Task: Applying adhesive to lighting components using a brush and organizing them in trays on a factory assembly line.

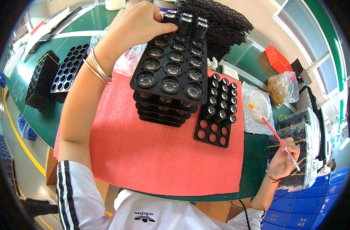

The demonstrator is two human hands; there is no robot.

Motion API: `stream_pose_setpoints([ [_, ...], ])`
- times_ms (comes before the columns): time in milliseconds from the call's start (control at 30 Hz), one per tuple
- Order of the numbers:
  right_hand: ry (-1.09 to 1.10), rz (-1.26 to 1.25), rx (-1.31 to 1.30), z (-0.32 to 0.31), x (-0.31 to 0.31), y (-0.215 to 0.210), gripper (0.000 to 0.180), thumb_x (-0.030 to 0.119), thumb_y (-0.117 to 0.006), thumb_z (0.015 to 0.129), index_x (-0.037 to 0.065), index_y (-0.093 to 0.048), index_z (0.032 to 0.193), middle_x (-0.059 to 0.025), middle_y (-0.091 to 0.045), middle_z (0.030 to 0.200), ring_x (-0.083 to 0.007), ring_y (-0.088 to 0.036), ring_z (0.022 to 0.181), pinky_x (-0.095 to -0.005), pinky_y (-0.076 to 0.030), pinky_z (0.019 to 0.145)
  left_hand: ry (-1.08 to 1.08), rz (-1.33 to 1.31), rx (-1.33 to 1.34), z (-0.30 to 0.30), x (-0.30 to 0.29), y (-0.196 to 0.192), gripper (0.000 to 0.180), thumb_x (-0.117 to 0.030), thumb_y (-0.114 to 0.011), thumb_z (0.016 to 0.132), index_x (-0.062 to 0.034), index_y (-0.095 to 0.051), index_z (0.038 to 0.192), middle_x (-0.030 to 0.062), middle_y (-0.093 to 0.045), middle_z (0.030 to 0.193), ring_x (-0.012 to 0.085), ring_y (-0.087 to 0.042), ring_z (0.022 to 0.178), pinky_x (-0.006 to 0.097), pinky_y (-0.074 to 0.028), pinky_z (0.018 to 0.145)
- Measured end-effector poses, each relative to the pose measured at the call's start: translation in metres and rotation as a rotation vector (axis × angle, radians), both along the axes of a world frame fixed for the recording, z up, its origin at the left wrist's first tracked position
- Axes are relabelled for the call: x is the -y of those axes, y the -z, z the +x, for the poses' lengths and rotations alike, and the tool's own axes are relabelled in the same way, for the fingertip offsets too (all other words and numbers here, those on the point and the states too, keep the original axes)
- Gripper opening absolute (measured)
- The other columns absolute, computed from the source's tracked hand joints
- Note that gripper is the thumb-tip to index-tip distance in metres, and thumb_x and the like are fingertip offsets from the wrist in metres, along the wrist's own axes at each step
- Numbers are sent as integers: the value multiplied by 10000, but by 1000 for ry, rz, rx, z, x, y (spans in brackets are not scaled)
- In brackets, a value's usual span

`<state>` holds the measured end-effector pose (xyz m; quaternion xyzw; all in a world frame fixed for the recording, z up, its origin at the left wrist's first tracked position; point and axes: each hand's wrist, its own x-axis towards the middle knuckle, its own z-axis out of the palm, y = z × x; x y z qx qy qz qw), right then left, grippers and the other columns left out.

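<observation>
A black tray [163, 84] with round glass lenses in its pockets tops a stack of similar trays, tilted toward me. Several black lens barrels stand upright along its far end. My left hand [142, 21] reaches over the far left corner, thumb and fingers closed on a black lens barrel [170, 18]; the fingertips are partly hidden. Out to the right, my right hand [284, 157] grips a slim paintbrush [274, 134] with a red and clear handle and an orange tip pointing away from me. Between the hands, a black rack [206, 140] holds upright barrels, its nearest holes unfilled.
A pink foam mat [144, 161] covers the green table. Black trays [221, 23] are piled at the back. Right: a white round dish [257, 105] on cloth, a bag of rubber bands [282, 89], a red bin [276, 58]. Left: more black trays [69, 69].
</observation>
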<state>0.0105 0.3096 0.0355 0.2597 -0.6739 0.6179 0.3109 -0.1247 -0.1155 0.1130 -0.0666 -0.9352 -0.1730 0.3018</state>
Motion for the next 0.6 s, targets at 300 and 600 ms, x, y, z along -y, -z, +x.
stream_pose_setpoints([
  [300, 4, -10, 10, 1, -1, 0, 184, 190, -518, 760, 28, -490, 843, -105, -444, 733, -193, -377, 741, -303, -304, 657, -3, -41, 2, 0, 0, 1, 456, -476, -669, 698, -23, -627, 717, 136, -628, 716, 277, -615, 680, 341, -467, 650],
  [600, 190, 195, -96, -2, 6, 1, 211, 194, -518, 798, -7, -533, 860, -113, -498, 711, -199, -420, 697, -307, -340, 642, -50, -66, -98, 56, -41, -22, 381, -371, -700, 693, -66, -567, 878, 98, -594, 780, 233, -569, 719, 337, -431, 692],
])
